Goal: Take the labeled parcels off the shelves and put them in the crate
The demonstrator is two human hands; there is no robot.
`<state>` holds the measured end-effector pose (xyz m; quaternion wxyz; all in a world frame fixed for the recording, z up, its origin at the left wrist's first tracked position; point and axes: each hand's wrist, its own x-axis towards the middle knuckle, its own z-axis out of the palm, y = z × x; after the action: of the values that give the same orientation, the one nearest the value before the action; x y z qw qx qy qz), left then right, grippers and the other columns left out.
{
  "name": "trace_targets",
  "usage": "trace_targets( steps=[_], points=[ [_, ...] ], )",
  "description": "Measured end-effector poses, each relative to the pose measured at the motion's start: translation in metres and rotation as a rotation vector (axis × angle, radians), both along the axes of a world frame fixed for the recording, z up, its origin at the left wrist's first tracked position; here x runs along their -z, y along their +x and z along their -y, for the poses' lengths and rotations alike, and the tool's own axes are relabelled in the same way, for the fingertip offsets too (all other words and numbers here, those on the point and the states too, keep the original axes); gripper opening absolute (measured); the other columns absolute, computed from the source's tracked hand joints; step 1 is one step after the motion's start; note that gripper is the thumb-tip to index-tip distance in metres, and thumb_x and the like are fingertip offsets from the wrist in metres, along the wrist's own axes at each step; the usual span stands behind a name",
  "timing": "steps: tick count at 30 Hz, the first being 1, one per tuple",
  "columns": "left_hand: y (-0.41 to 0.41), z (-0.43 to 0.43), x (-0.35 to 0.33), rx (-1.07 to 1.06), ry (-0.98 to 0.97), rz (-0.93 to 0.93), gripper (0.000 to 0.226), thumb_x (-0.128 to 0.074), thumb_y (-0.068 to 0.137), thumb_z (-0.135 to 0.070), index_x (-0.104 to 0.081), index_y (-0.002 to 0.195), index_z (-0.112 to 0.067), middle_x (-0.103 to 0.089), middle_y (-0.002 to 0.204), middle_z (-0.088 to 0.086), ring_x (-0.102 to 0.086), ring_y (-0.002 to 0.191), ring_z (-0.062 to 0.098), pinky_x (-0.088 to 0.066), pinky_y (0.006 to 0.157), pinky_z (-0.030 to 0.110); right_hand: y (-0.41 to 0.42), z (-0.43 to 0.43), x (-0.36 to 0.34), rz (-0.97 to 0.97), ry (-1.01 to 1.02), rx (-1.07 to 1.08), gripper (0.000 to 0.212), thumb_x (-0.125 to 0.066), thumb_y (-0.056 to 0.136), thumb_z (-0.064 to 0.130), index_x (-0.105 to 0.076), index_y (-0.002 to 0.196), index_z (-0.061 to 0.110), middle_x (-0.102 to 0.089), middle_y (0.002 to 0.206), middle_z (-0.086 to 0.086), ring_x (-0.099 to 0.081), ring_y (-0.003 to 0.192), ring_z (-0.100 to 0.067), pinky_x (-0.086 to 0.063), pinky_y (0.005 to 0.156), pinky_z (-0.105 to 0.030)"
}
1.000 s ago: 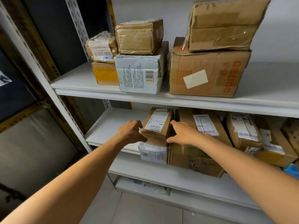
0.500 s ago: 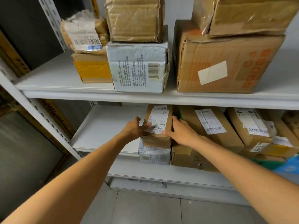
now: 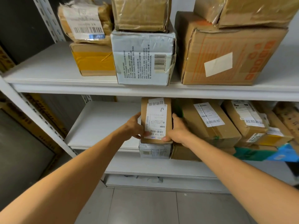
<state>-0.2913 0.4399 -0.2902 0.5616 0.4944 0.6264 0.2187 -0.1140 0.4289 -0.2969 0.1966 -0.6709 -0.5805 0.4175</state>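
Head view: my left grip (image 3: 134,126) and right grip (image 3: 178,131) clasp the parcel (image 3: 156,120) by its sides; I'd squeeze evenly and lift it level off the white box (image 3: 154,151) beneath.

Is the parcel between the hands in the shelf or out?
In. The parcel lies under the upper shelf board, over a white box; left hand and right hand grip its sides.

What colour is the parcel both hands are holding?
Brown cardboard parcel with a white label on its face; the head view shows it.
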Motion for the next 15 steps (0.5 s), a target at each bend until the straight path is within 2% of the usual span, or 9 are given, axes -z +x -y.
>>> trace_targets(
  steps=[3,5,8,10,13,15],
  points=[
    [-0.007,0.014,-0.003,-0.014,0.059,0.043,0.100,-0.058,0.077,0.024,-0.020,0.151,-0.030,-0.059,0.122,0.017,-0.059,0.109,0.034,-0.054,0.084,0.052,-0.002,0.016,-0.002,-0.022,0.057,0.014,0.115,-0.082,0.068,-0.001,-0.008,0.154,0.017,-0.025,0.156,-0.007,-0.025,0.143,-0.026,-0.029,0.114,-0.039],
    [-0.011,0.023,-0.006,0.002,0.078,0.068,0.101,-0.062,0.076,0.023,-0.020,0.151,-0.030,-0.064,0.109,0.013,-0.062,0.101,0.031,-0.056,0.080,0.049,0.000,0.026,-0.005,-0.074,0.102,0.029,0.107,-0.081,0.071,0.001,-0.013,0.153,0.014,-0.034,0.151,-0.006,-0.034,0.138,-0.024,-0.035,0.103,-0.031],
    [-0.013,0.040,-0.013,0.014,0.111,0.079,0.104,-0.064,0.073,0.023,-0.021,0.151,-0.031,-0.065,0.090,0.008,-0.065,0.083,0.022,-0.059,0.063,0.037,0.002,0.043,-0.015,-0.084,0.163,0.017,0.101,-0.082,0.069,0.001,-0.022,0.149,0.014,-0.044,0.143,-0.005,-0.041,0.134,-0.023,-0.040,0.104,-0.038],
    [-0.012,0.051,-0.017,0.006,0.135,0.073,0.105,-0.064,0.072,0.023,-0.022,0.151,-0.031,-0.064,0.087,0.008,-0.065,0.079,0.021,-0.059,0.057,0.033,0.003,0.054,-0.019,-0.087,0.186,-0.013,0.108,-0.085,0.065,0.001,-0.020,0.150,0.012,-0.043,0.145,-0.005,-0.039,0.136,-0.023,-0.039,0.109,-0.042],
    [-0.007,0.065,-0.022,-0.006,0.174,0.079,0.105,-0.067,0.071,0.021,-0.022,0.151,-0.032,-0.064,0.087,0.007,-0.067,0.078,0.021,-0.059,0.054,0.030,0.012,0.066,-0.027,-0.096,0.238,-0.022,0.113,-0.085,0.064,0.001,-0.015,0.152,0.015,-0.038,0.148,-0.005,-0.033,0.139,-0.023,-0.034,0.109,-0.040],
    [-0.003,0.076,-0.026,-0.014,0.198,0.083,0.105,-0.071,0.071,0.017,-0.024,0.150,-0.032,-0.065,0.086,0.005,-0.069,0.076,0.021,-0.060,0.056,0.030,0.022,0.073,-0.034,-0.068,0.264,-0.036,0.116,-0.086,0.063,0.004,-0.013,0.153,0.018,-0.038,0.148,-0.006,-0.034,0.137,-0.024,-0.036,0.109,-0.043]
  ],
)
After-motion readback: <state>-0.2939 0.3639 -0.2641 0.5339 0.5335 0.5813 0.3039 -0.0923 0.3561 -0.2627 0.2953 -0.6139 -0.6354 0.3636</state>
